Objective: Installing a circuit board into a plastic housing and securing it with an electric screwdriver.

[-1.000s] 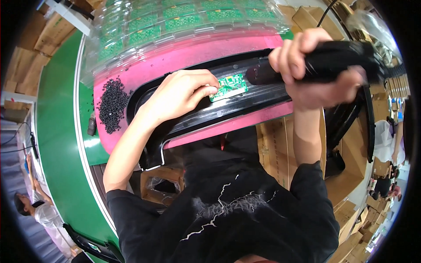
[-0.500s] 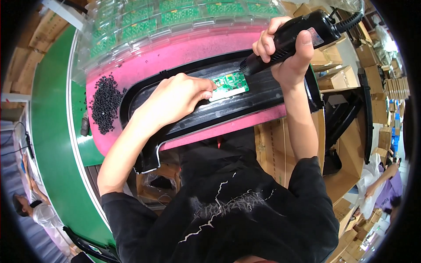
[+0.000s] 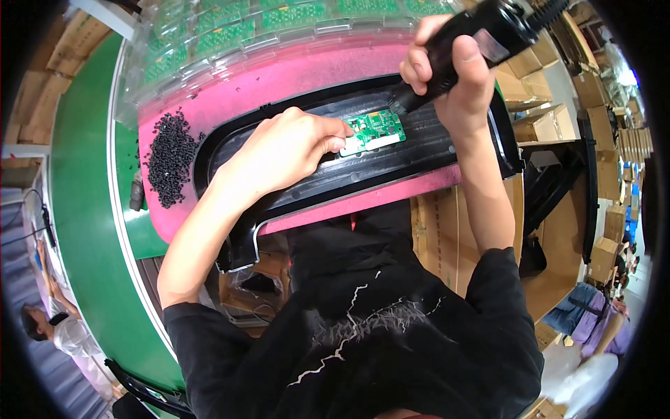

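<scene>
A green circuit board (image 3: 380,127) lies in a long black plastic housing (image 3: 307,199), which rests on a pink mat. My left hand (image 3: 279,150) pinches the board's left end between thumb and fingers. Wrapped in my right hand (image 3: 460,87) is a black corded power screwdriver (image 3: 481,42), slanting down to the left. Its dark lower end is at the board's upper right corner; whether the tip touches anything there cannot be made out. To the left of the housing, a heap of small black screws (image 3: 169,160) is spread on the mat.
Clear plastic trays of green circuit boards (image 3: 289,17) stand behind the pink mat (image 3: 321,63). A green bench surface (image 3: 84,181) runs along the left. At the right, a cardboard box (image 3: 558,279) holds black plastic parts. Other people are farther off on both sides.
The whole view has shifted slightly, with the housing a little farther right. My right hand and the screwdriver sit slightly higher in the picture. My left hand still pinches the board.
</scene>
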Demonstrator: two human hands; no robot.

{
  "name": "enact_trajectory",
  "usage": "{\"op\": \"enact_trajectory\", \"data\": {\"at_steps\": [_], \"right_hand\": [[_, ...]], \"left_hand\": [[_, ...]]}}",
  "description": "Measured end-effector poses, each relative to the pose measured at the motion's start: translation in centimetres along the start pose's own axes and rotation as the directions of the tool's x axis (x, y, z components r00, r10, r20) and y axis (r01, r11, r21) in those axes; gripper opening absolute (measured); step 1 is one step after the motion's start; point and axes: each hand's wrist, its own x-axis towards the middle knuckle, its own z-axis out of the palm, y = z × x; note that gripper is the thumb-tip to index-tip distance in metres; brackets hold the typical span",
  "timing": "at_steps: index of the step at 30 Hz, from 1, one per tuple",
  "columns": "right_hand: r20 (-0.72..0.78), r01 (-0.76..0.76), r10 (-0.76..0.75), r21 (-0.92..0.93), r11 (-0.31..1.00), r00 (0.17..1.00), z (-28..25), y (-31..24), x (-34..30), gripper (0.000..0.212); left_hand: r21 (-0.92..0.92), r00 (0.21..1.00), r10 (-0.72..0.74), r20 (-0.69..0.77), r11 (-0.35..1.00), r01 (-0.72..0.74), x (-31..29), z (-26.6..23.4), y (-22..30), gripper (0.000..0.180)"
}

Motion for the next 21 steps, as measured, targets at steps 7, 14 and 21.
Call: {"op": "enact_trajectory", "data": {"at_steps": [7,14,21], "right_hand": [[0.041,0.213,-0.250,0.404,0.890,0.968,1.6,-3.1,-1.1,0.076],[0.126,0.189,-0.260,0.407,0.894,0.957,2.5,-5.0,-1.6,0.071],[0.172,0.200,-0.295,0.425,0.883,0.940,2.4,-5.1,-1.3,0.071]], "left_hand": [[-0.361,0.992,0.024,-0.126,0.930,-0.069,0.2,0.4,-0.5,0.012],[-0.511,0.983,0.001,-0.182,0.854,-0.095,-0.3,0.3,0.0,0.011],[-0.672,0.996,0.010,-0.089,0.737,-0.067,-0.5,0.0,-0.4,0.010]]}}
